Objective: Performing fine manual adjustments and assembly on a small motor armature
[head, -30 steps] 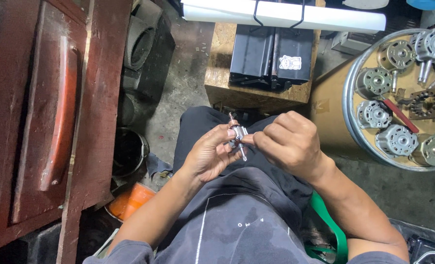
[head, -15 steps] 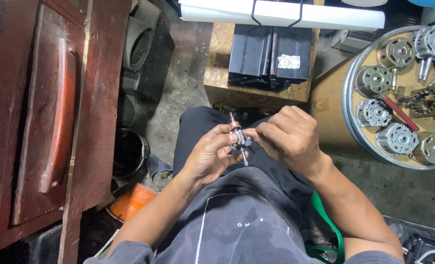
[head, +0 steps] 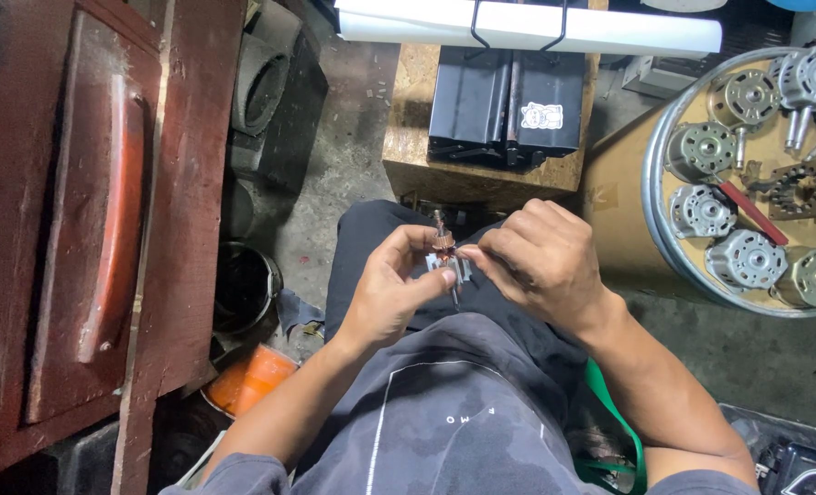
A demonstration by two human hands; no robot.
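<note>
Above my lap I hold a small motor rotor (head: 447,260), a metal shaft with a copper-wound core. My left hand (head: 391,291) grips it from the left, with fingertips on the core. My right hand (head: 538,263) pinches it from the right, near the upper end of the core. The shaft stands nearly upright between the two hands, and its top pokes out above my fingers. Most of the core is hidden by my fingers.
A round drum (head: 637,183) at right carries several small electric motors (head: 745,259) and a red-handled tool (head: 751,211). A wooden block (head: 408,137) ahead bears a black box (head: 507,101); a white roll (head: 527,27) lies above. Red wooden furniture (head: 96,229) fills the left; an orange container (head: 247,378) sits below.
Both hands stay on the rotor above my lap; my fingers have shifted slightly around it and the shaft has turned a little more upright.
</note>
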